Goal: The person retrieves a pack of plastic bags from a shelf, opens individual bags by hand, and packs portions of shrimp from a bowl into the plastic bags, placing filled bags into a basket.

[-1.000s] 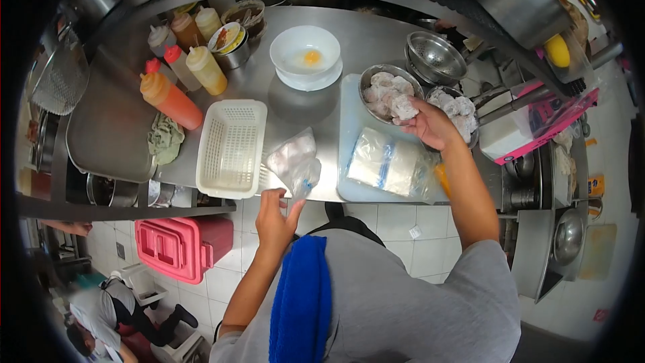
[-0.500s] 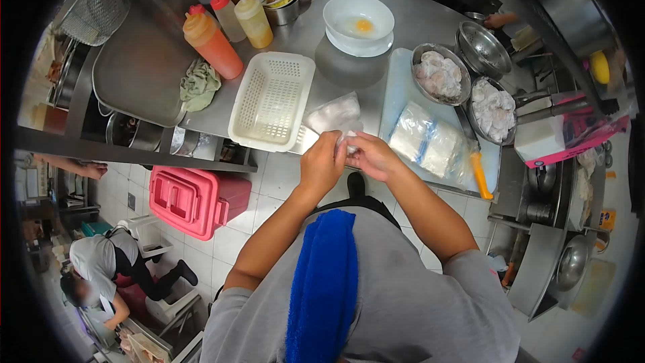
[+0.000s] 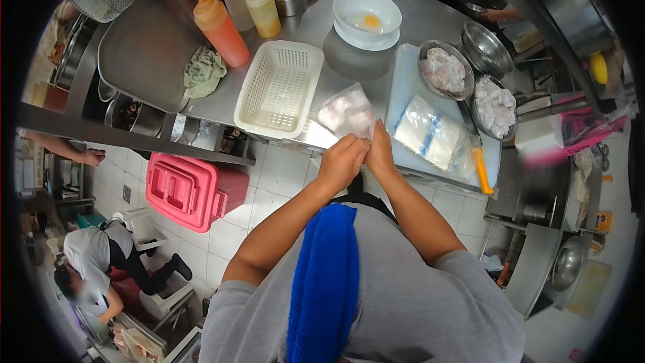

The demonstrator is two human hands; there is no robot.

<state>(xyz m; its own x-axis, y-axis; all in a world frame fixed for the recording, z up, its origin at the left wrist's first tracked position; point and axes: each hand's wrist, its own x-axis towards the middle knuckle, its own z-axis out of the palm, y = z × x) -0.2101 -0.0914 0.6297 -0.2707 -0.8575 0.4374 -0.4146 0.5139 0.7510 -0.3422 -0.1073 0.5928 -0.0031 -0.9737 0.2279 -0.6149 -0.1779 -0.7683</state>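
A clear plastic bag with pale, whitish pieces inside lies at the near edge of the steel table. My left hand has its fingers closed at the bag's near end. Pressed against it, my right hand pinches the same end of the bag; the exact grip is partly hidden by my fingers. Just left of the bag stands a white perforated basket. To the right, a stack of clear plastic bags rests on a white cutting board, beside a knife with a yellow handle.
Two metal bowls of floured pale pieces sit at the right. A white bowl holding egg stands behind. Squeeze bottles and a crumpled cloth are at the left. A red lidded bin stands on the floor; another person sits lower left.
The bag now lies flatter and more spread out, its contents easier to see. My hands have drawn closer together at its near end, and the camera view has shifted slightly.
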